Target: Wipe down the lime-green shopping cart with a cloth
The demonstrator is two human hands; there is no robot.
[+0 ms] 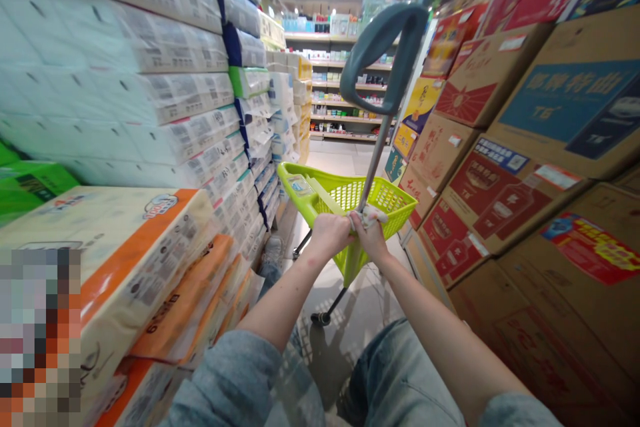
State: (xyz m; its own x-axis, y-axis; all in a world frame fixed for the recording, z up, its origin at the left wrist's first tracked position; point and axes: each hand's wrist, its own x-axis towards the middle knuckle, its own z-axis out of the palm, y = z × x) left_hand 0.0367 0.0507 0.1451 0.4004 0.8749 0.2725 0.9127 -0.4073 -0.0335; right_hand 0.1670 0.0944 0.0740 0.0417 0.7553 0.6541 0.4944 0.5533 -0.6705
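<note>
At the green rolling basket [402, 199], the left hand [333, 235] curls closed and the right hand [370, 237] grips a whitish cloth [376, 215], best held snug.

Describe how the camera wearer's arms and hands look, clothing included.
The left hand and right hand have no gloves, and no watch or bracelet shows at either wrist. The forearms are bare. The left sleeve is loose, faded blue-grey and ends near the elbow; the right sleeve, similar in colour, barely shows.
</note>
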